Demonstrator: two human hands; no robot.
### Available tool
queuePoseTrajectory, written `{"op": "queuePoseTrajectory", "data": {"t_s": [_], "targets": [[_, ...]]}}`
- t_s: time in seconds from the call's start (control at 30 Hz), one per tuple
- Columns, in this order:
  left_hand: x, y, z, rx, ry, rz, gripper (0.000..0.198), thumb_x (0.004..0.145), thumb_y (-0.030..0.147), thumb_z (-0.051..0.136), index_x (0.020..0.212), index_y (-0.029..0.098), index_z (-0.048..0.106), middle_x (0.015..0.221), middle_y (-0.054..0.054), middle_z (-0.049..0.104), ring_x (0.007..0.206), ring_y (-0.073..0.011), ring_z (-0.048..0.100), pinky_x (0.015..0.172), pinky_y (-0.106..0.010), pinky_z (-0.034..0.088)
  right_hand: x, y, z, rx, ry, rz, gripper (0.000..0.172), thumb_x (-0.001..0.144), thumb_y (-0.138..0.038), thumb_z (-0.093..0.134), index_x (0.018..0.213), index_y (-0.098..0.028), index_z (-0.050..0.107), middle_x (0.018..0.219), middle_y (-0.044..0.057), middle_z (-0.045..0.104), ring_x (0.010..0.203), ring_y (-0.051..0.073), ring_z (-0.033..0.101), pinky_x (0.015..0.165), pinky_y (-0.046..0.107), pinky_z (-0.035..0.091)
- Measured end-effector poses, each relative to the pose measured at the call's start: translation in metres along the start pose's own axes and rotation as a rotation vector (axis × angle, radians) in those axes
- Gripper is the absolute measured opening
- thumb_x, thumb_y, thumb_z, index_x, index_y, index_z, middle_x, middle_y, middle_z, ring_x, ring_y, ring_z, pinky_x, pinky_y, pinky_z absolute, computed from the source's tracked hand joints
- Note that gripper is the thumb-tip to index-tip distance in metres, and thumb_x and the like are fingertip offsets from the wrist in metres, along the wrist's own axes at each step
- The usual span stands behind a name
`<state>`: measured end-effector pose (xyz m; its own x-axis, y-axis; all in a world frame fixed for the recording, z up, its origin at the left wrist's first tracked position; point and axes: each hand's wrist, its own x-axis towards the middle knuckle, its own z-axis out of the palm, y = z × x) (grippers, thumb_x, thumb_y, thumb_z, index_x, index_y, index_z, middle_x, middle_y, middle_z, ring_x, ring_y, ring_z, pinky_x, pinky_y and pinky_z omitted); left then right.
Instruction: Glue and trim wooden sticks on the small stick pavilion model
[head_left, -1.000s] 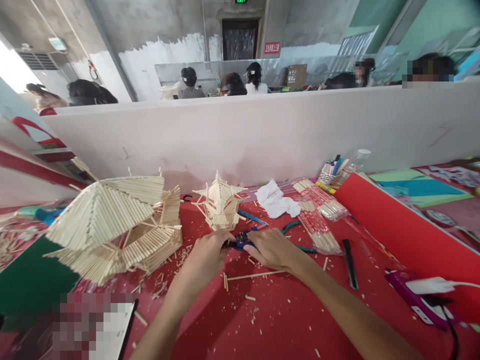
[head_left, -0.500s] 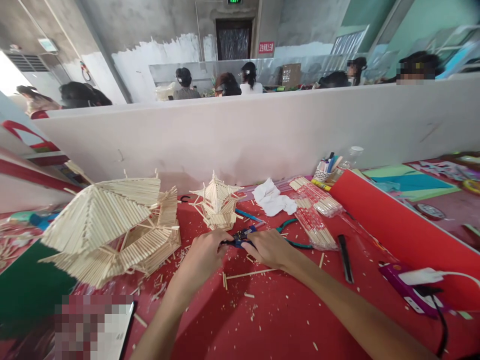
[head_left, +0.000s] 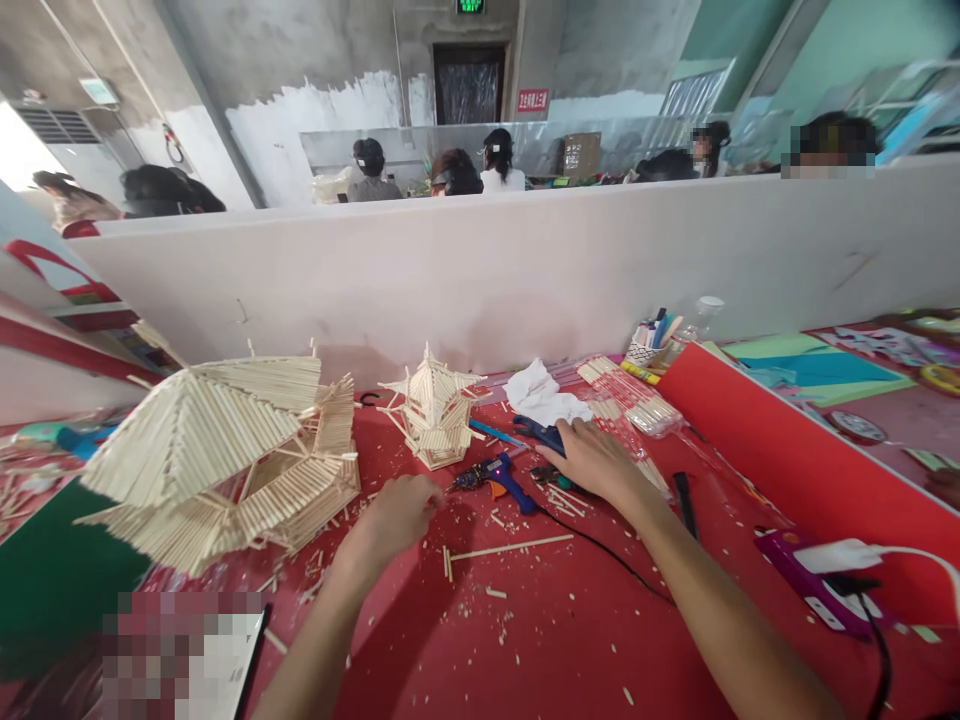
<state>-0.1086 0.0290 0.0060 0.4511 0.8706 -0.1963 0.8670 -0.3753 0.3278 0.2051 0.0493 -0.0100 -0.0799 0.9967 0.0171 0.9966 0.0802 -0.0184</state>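
Holding a dark blue tool [head_left: 541,434] right of the glue gun [head_left: 501,472] with right hand [head_left: 596,458] closed, prob just for control, and left hand [head_left: 399,515] half-curled, seemingly empty, to the gun's left.

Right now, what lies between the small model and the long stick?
In the head view, the glue gun lies between small model and long stick, with wood scraps.

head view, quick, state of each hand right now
Left hand: loosely curled, nothing visible in its grip.
Right hand: at the dark blue tool, grip unclear.
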Motion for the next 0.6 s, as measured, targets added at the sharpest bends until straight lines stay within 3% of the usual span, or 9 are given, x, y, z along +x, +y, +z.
{"op": "queuePoseTrajectory", "data": {"t_s": [0.17, 0.3, 0.5, 0.6], "targets": [[0.006, -0.01, 0.01, 0.09, -0.06, -0.056, 0.028, 0.08, 0.006, 0.054, 0.087, 0.022, 0.075, 0.091, -0.009, 0.077, 0.092, -0.0263, 0.073, 0.073, -0.029, 0.045, 0.025, 0.017, 0.023, -0.109, -0.009, 0.064, 0.052, 0.095, -0.051, 0.056, 0.125, -0.008, 0.058, 0.124, 0.025, 0.06, 0.119, 0.04, 0.054, 0.095, 0.045, 0.04], [0.006, -0.01, 0.009, 0.123, -0.057, -0.099, 0.028, 0.083, 0.009, 0.051, 0.089, 0.023, 0.074, 0.095, -0.009, 0.077, 0.092, -0.0286, 0.073, 0.067, -0.03, 0.041, 0.034, 0.02, 0.032, -0.131, -0.017, 0.053, 0.053, 0.092, -0.05, 0.061, 0.123, -0.008, 0.059, 0.122, 0.024, 0.061, 0.117, 0.038, 0.055, 0.097, 0.045, 0.039], [0.004, 0.002, -0.004, 0.117, -0.096, -0.086, 0.029, 0.081, 0.004, 0.048, 0.085, 0.023, 0.07, 0.089, -0.006, 0.075, 0.085, -0.0232, 0.071, 0.065, -0.027, 0.036, 0.021, -0.006, 0.012, -0.066, 0.068, -0.051, 0.037, 0.099, -0.042, 0.051, 0.118, -0.012, 0.061, 0.118, 0.02, 0.065, 0.114, 0.033, 0.059, 0.094, 0.039, 0.041], [0.002, 0.007, -0.007, 0.116, -0.1, -0.087, 0.028, 0.083, 0.006, 0.048, 0.092, 0.024, 0.068, 0.087, -0.005, 0.074, 0.082, -0.0219, 0.07, 0.064, -0.026, 0.036, 0.005, -0.028, 0.003, 0.067, -0.124, -0.107, 0.036, 0.102, -0.047, 0.045, 0.1, -0.018, 0.066, 0.097, 0.013, 0.073, 0.091, 0.028, 0.07, 0.079, 0.033, 0.046]]}}
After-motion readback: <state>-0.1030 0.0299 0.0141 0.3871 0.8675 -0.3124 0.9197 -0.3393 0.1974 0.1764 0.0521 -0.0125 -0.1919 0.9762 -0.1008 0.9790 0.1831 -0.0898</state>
